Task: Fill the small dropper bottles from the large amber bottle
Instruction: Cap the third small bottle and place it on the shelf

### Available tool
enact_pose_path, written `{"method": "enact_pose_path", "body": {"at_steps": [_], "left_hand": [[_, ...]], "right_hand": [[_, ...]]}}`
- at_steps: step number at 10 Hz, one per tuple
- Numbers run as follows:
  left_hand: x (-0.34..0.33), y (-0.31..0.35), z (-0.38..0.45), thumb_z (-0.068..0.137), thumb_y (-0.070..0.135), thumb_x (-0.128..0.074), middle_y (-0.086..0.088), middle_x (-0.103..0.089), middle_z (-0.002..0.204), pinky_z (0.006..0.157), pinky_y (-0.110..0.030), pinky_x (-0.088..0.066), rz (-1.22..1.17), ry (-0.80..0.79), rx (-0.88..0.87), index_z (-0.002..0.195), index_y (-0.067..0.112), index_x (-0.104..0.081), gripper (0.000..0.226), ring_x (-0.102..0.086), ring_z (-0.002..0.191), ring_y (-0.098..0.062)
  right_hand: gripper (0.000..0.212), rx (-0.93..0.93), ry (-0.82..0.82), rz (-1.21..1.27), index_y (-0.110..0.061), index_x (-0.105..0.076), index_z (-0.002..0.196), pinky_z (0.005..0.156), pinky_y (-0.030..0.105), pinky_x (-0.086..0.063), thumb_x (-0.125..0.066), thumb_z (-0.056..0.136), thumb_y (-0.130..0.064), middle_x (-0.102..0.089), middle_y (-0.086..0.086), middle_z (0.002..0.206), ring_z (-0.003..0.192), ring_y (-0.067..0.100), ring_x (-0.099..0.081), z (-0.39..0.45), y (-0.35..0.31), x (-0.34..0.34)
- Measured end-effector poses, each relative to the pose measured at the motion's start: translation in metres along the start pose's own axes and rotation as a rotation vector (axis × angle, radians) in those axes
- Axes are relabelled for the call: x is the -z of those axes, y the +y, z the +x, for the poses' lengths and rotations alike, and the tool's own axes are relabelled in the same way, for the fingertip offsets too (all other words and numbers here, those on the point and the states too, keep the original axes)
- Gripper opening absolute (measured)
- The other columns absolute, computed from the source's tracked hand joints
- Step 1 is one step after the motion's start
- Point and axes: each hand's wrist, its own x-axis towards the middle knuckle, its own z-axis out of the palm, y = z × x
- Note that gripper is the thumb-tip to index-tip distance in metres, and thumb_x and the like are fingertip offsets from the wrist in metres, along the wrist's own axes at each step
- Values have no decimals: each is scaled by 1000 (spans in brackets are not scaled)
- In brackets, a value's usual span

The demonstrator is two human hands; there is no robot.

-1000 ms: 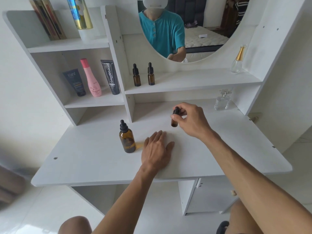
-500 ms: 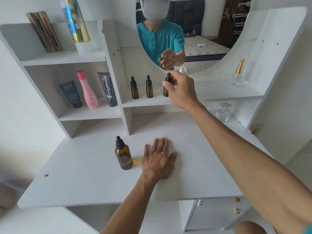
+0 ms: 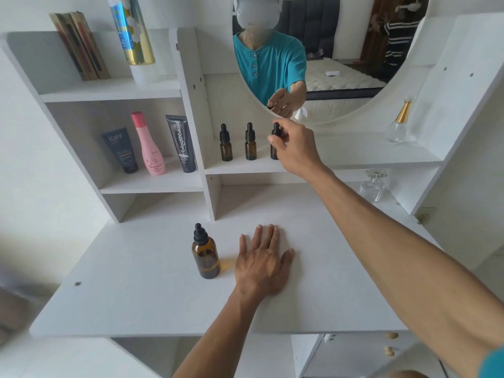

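Observation:
The large amber bottle (image 3: 206, 253) with a black dropper cap stands upright on the white desk (image 3: 136, 282). My left hand (image 3: 263, 264) lies flat on the desk just to its right, fingers spread, holding nothing. My right hand (image 3: 293, 148) reaches up to the middle shelf (image 3: 354, 160) and pinches the black cap of a small dropper bottle (image 3: 275, 143), which stands at shelf level, partly hidden by my fingers. Two more small amber dropper bottles (image 3: 225, 144) (image 3: 250, 143) stand in a row to its left.
A dark tube (image 3: 121, 150), a pink bottle (image 3: 148, 144) and a black tube (image 3: 181, 144) stand on the left shelf. Books (image 3: 80, 46) and a spray can (image 3: 133, 31) are above. Glass perfume bottles (image 3: 399, 124) (image 3: 375, 185) sit at right. A round mirror (image 3: 327, 50) hangs behind.
My right hand has carried the small dropper bottle from the desk up to the middle shelf, beside the other two. My left hand stayed flat on the desk.

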Motion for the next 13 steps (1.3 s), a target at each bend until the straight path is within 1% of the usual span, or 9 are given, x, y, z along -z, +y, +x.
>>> {"method": "enact_pose_path", "body": {"at_steps": [1,3,5,8,9,10,11,12,13], "left_hand": [[0,0,0,99,58,-6,8,8,165,121,-48,8,-6,2,2,157,20,5,70,15,150,-14],[0,0,0,99,58,-6,8,7,165,121,-49,7,0,7,0,158,20,4,71,15,151,-15],[0,0,0,100,58,-8,7,6,165,121,-49,7,-2,14,-2,158,20,3,70,14,151,-16],[-1,0,0,100,58,-7,8,7,165,121,-49,7,7,3,0,158,19,4,70,14,151,-15],[0,0,0,100,58,-7,8,7,165,121,-49,7,8,-2,0,158,19,3,70,14,151,-15],[0,-1,1,100,58,-8,8,7,165,121,-49,7,3,-9,-1,158,20,4,71,14,151,-16],[1,-1,0,100,58,-8,7,6,165,121,-49,6,1,-10,-6,158,19,2,70,14,151,-16],[2,-2,-3,101,56,-11,7,4,165,121,-48,6,-13,0,-22,158,19,-1,69,11,151,-17],[1,-5,-12,102,55,-13,7,0,166,121,-46,4,-39,20,-45,158,19,-5,67,8,152,-16]], "right_hand": [[29,-15,0,5,-11,-65,121,74,15,-34,-64,93,-20,-62,-4,89,82,14,-55,1,2,-1],[34,-45,-9,39,-13,-63,125,77,16,-37,-66,92,-20,-67,-2,95,85,13,-60,1,4,-2],[30,-55,-7,52,-13,-65,119,76,21,-42,-68,91,-20,-67,-2,90,83,16,-63,0,5,-2],[31,-58,-21,56,-13,-64,120,78,24,-46,-68,91,-21,-70,1,95,88,21,-67,-1,4,-1],[40,-73,-33,74,-14,-61,126,87,31,-52,-70,89,-26,-70,3,102,92,21,-68,-2,2,1],[56,-97,-36,92,-17,-53,137,89,29,-51,-72,87,-34,-65,2,115,94,16,-66,-6,1,4],[60,-110,30,78,-17,-50,139,88,25,-48,-72,87,-36,-61,5,123,97,13,-61,-13,1,10],[56,-101,121,74,-14,-52,137,90,26,-48,-71,88,-31,-61,7,125,97,11,-58,-26,-1,17],[47,-79,172,95,-13,-57,131,89,39,-54,-71,88,-26,-63,7,119,93,15,-62,-48,-6,22]]}}
